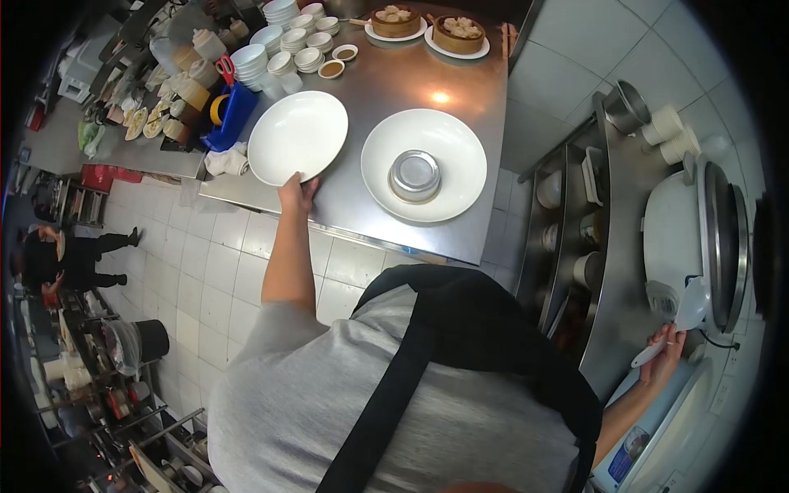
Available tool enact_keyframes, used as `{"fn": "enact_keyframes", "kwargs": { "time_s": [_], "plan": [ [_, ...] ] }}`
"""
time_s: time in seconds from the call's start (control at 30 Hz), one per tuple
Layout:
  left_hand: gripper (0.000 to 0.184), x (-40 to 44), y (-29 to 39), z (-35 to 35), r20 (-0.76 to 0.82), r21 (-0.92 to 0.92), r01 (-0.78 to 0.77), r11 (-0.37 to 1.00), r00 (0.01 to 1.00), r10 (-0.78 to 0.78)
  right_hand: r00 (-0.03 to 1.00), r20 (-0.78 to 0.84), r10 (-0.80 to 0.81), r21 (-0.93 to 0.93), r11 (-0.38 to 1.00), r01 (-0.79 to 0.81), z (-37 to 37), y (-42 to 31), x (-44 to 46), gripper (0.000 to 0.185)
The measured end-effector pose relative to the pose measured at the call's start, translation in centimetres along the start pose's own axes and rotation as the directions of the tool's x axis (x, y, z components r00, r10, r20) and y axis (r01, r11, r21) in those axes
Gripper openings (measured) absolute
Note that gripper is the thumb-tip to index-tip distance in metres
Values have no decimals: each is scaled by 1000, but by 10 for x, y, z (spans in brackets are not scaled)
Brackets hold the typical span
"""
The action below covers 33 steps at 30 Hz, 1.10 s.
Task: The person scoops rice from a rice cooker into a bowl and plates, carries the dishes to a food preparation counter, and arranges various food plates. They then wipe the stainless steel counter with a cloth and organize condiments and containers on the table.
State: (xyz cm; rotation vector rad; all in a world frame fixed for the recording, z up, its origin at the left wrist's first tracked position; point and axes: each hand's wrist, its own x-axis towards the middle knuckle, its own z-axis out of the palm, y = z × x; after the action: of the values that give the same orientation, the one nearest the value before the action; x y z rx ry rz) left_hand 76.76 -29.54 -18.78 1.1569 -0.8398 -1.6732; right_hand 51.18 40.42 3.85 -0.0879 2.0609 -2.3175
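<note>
My left hand point(297, 194) grips the near rim of a white plate point(298, 135) at the left part of the steel counter. The plate looks empty. To its right, a second white plate point(464, 164) holds a round metal tin point(415, 171). Far to the right, my right hand point(662, 353) is closed around the handle of a white paddle point(692, 302), whose blade is beside a large round cooker point(678, 226) with its lid raised.
Stacked white bowls point(249, 64), sauce dishes point(331, 69) and two bamboo steamers point(458, 34) stand at the counter's back. A blue bin point(234, 119) is at the left. Steel shelves point(604, 246) stand at the right. Another person point(70, 255) stands far left.
</note>
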Motion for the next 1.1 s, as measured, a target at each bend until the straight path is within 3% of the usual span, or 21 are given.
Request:
{"fn": "enact_keyframes", "kwargs": {
  "time_s": [0.07, 0.17, 0.2, 0.3, 0.43, 0.53, 0.63, 0.7, 0.73, 0.83, 0.9, 0.93, 0.97, 1.03, 1.1],
  "plan": [
    [43, 30, -9, 1, 28, -65, 73, 995, 997, -71, 999, 26, -25, -22, 999, 26, -9, -8, -4, 27],
    [30, -13, 27, 25, 112, 83, 100, 991, 988, -109, 996, -43, -83, -42, 996, 81, -5, -32, -27, 31],
    [34, -29, 36, 33, 162, 90, 73, 993, 983, -87, 992, -72, -103, -53, 994, 99, -12, -36, -33, 34],
    [26, -62, 55, 56, 301, 154, 186, 970, 926, -226, 988, -74, -134, -124, 984, 125, -31, -51, -53, 35],
    [26, -98, 42, 103, 364, 337, 297, 893, 834, -415, 960, -77, -269, -206, 946, 249, -58, -82, -93, 40],
    [27, -107, 7, 120, 343, 402, 268, 875, 843, -415, 879, -358, -313, -198, 946, 257, -94, -112, -130, 40],
    [28, -124, -5, 126, 273, 462, 208, 862, 891, -362, 918, -250, -307, -346, 914, 211, -163, -148, -163, 45],
    [29, -119, 3, 117, 297, 534, 175, 827, 877, -377, 901, -308, -306, -409, 898, 165, -192, -168, -177, 47],
    [31, -110, 9, 114, 292, 649, 114, 752, 876, -385, 886, -344, -311, -441, 887, 141, -203, -175, -184, 49],
    [41, -118, 33, 124, 288, 870, -119, 478, 910, -298, 601, -665, -444, -573, 819, -28, -213, -186, -185, 46],
    [50, -114, 52, 139, 208, 978, -198, 61, 940, -272, 742, -590, -318, -636, 749, -185, -251, -206, -192, 45],
    [53, -66, 45, 123, 359, 924, -359, -133, 933, -27, 799, -552, -238, -667, 701, -252, -277, -214, -194, 45],
    [56, -26, 32, 115, 528, 824, -446, -350, 828, 188, 763, -576, -293, -664, 712, -229, -307, -214, -195, 45],
    [56, -94, 58, 180, 573, 808, -416, -417, 719, 394, 700, -604, -381, -674, 714, -192, -361, -214, -191, 44],
    [52, -96, 63, 243, 772, 617, -693, -372, 442, 458, 680, -595, -428, -705, 685, -185, -391, -215, -182, 43]
  ]
}}
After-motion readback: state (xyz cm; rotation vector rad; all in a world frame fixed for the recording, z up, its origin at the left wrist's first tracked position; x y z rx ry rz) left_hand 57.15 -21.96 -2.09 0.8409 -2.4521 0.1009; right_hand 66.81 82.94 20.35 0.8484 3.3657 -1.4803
